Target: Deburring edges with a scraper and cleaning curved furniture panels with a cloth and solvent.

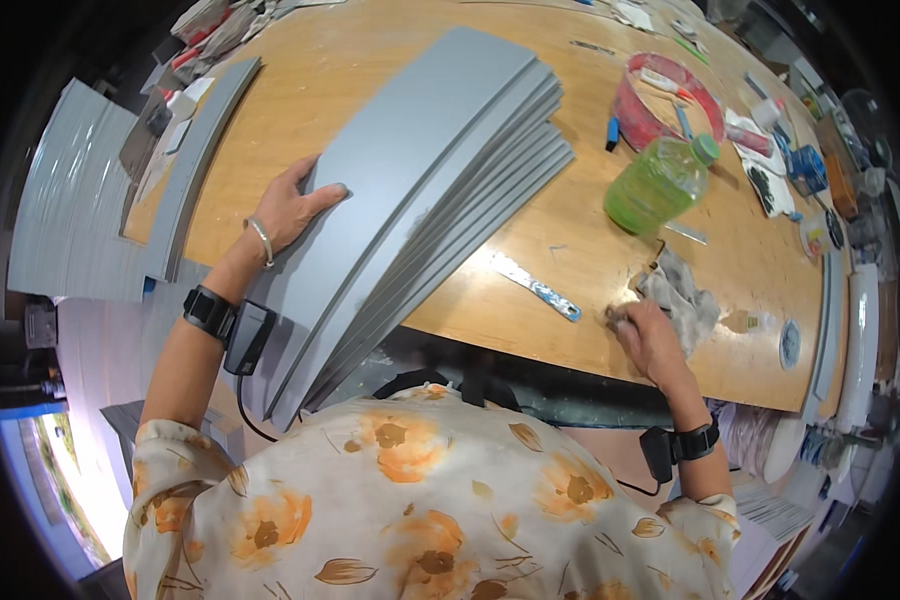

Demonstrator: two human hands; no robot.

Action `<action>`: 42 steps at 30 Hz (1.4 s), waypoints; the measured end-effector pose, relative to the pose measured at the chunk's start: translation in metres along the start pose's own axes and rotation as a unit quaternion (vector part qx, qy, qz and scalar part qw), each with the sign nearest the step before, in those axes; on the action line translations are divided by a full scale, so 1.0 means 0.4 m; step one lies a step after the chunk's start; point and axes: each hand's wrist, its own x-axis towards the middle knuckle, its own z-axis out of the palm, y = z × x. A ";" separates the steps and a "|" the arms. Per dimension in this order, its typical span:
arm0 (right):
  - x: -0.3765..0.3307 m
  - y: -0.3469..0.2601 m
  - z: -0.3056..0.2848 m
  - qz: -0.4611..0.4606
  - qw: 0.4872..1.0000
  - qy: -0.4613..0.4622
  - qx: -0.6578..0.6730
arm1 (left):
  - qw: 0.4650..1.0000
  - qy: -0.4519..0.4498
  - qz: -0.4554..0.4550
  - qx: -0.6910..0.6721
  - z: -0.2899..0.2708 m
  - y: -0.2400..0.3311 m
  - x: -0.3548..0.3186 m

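Note:
A fanned stack of long grey panels (400,150) lies slanted across the table and over its near edge. My left hand (288,208) grips the stack's left edge, thumb flat on the top panel and fingers over the side. At the right, my right hand (653,340) is closed low over the tabletop, a greyish wad of cloth at its fingertips. A crumpled grey rag (685,298) lies against this hand; whether the wad is part of it I cannot tell. Between the hands is a paint-marked putty knife (536,287).
Beyond my right hand stand a bottle of green liquid (660,185) and a red round tub (627,100) with tools in it. A blue-capped marker (612,134) lies beside the tub. More grey panels (80,200) are stacked at the left; another long panel (202,165) lies along the table.

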 end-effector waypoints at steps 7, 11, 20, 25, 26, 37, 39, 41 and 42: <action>0.275 -0.364 0.046 0.020 0.951 0.001 0.310 | 0.990 -0.085 -0.107 -0.043 -0.070 -0.031 0.016; 0.354 -0.462 0.059 -0.002 0.977 0.007 0.214 | 0.979 -0.110 -0.136 -0.101 -0.099 -0.039 -0.001; 0.407 -0.488 0.107 -0.051 0.989 0.079 0.110 | 0.974 -0.098 -0.127 -0.158 -0.097 -0.055 -0.002; 0.392 -0.509 0.119 -0.048 0.990 0.057 0.122 | 0.977 -0.082 -0.124 -0.153 -0.094 -0.075 -0.001; 0.393 -0.502 0.124 -0.052 0.986 0.080 0.135 | 0.978 -0.081 -0.121 -0.152 -0.094 -0.074 -0.002; 0.383 -0.512 0.122 -0.080 0.986 0.092 0.112 | 0.983 -0.080 -0.116 -0.118 -0.091 -0.080 -0.003; 0.404 -0.486 0.119 -0.060 0.980 0.134 0.133 | 0.982 -0.084 -0.106 -0.130 -0.089 -0.085 0.003; 0.396 -0.491 0.110 -0.056 0.985 0.123 0.110 | 0.983 -0.085 -0.112 -0.119 -0.087 -0.077 0.003; 0.393 -0.495 0.104 -0.055 0.988 0.115 0.086 | 0.984 -0.084 -0.113 -0.107 -0.087 -0.070 0.005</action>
